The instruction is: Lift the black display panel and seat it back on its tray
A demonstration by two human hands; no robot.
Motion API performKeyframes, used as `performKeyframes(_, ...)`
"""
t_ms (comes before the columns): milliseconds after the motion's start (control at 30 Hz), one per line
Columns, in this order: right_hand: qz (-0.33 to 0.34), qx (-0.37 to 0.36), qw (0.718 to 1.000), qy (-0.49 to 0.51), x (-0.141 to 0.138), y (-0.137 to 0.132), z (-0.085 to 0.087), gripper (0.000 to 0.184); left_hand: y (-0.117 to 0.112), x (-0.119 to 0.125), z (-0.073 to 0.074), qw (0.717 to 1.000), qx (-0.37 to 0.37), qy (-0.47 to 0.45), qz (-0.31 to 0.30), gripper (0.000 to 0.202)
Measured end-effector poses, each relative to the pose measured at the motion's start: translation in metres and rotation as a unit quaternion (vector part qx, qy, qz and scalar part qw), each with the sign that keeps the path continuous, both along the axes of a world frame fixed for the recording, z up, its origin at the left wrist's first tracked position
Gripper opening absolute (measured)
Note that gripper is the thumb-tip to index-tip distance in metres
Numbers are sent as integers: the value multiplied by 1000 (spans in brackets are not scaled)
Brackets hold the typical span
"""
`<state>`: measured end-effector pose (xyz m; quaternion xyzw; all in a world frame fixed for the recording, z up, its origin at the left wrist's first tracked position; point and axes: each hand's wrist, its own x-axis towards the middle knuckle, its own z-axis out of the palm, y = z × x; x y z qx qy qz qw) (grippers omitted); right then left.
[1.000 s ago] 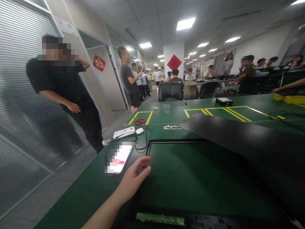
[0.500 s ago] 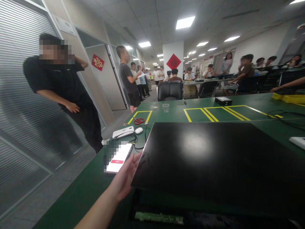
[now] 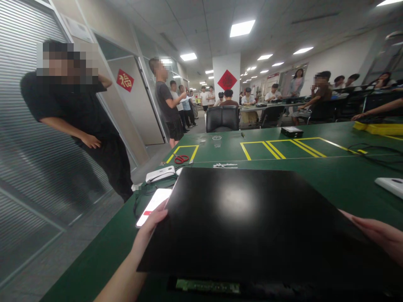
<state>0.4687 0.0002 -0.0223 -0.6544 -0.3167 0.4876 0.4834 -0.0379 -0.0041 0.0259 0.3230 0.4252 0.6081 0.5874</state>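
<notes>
A large, flat black display panel (image 3: 245, 226) with a glossy face is held up over the table by both hands. My left hand (image 3: 154, 220) is closed on its left edge, thumb near the top surface and fingers mostly hidden underneath. At the opposite edge my right hand (image 3: 371, 230) grips the panel, its fingertips out of sight below. Under the near edge shows a green circuit board strip (image 3: 208, 286) in a dark housing. A phone with a lit screen (image 3: 155, 201) lies beside my left hand, partly covered by it.
On the green table (image 3: 103, 256) are red-handled scissors (image 3: 181, 159), a white device (image 3: 160, 174) with cables, a clear cup (image 3: 217, 141), a black box (image 3: 291, 132) and a yellow tray (image 3: 378, 128). A person (image 3: 78, 109) stands at the left; others are further back.
The panel has shifted left and nearer to me, uncovering small white pieces behind it. My left hand moved left with it. My right hand has come into view at the right edge.
</notes>
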Motion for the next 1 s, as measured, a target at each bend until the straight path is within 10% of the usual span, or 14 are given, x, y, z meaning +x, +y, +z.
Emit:
performKeyframes(133,129,-70,986,74,-11,3,12,59,2,-2,5,998,0,27,58,50)
performKeyframes(400,8,-51,998,30,-20,4,28,87,-7,8,5,991,22,88,95,52)
performKeyframes(1000,11,-19,999,-44,-4,13,8,66,17,-21,-9,993,-7,99,58,45)
